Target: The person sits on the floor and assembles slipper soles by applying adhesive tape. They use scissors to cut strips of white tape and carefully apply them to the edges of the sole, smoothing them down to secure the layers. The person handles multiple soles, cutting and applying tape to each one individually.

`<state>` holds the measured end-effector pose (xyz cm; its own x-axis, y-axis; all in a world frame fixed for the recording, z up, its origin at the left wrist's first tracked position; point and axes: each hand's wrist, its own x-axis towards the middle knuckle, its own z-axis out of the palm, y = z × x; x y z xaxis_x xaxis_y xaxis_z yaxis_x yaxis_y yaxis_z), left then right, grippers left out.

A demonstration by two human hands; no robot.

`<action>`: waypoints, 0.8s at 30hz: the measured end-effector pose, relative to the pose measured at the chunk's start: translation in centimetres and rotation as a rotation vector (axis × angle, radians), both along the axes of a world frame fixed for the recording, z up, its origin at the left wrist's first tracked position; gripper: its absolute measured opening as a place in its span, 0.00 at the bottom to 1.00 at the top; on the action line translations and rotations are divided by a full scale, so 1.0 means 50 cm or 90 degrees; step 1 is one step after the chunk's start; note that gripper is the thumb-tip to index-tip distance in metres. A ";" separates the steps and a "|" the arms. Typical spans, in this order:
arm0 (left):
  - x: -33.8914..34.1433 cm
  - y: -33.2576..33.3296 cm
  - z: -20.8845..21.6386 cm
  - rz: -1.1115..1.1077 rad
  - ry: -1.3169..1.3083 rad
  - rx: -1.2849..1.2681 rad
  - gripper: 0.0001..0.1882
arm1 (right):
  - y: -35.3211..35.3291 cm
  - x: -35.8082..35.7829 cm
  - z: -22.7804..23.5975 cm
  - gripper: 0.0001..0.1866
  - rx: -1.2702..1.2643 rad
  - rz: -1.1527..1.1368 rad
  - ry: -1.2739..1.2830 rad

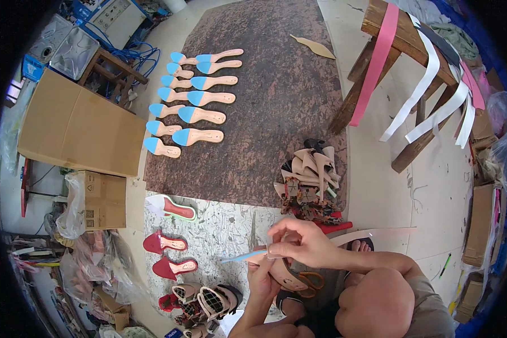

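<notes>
My left hand (262,277) is closed around what looks like a shoe insole, seen nearly edge-on. Its light blue front (241,257) points left, and a beige part (285,276) shows below my right hand. The thumb and fingers of my right hand (299,245) pinch together at the insole's upper edge; a small pale edge shows there, too hidden to name. Scissors with orange handles (310,284) lie just right of the beige part, apart from my fingers. Two rows of beige insoles with blue fronts (205,115) lie on the dark mat beyond.
Beige and patterned shoe uppers (312,177) are heaped right of centre on the mat (259,118). Red slippers (172,267) and strappy shoes (211,301) sit at left. A wooden bench (372,22) draped with ribbons stands far right; cardboard boxes (79,124) line the left.
</notes>
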<state>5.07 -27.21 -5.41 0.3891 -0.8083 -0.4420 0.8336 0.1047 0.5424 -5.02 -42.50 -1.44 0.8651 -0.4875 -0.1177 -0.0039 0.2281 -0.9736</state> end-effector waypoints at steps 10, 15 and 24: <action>0.009 0.024 -0.002 0.041 -0.141 -0.018 0.12 | 0.016 0.015 0.022 0.07 -0.445 -0.080 -0.087; 0.000 0.021 0.005 0.073 -0.224 0.040 0.11 | 0.016 0.012 0.046 0.12 -0.694 -0.037 -0.067; -0.005 0.004 0.030 0.192 -0.261 -0.066 0.14 | 0.013 0.011 0.034 0.11 -0.494 -0.047 -0.102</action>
<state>4.79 -26.99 -3.93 0.7359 -0.6648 -0.1281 0.4792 0.3778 0.7922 -4.47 -41.86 0.27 0.8050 -0.4361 0.4022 0.1383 -0.5213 -0.8421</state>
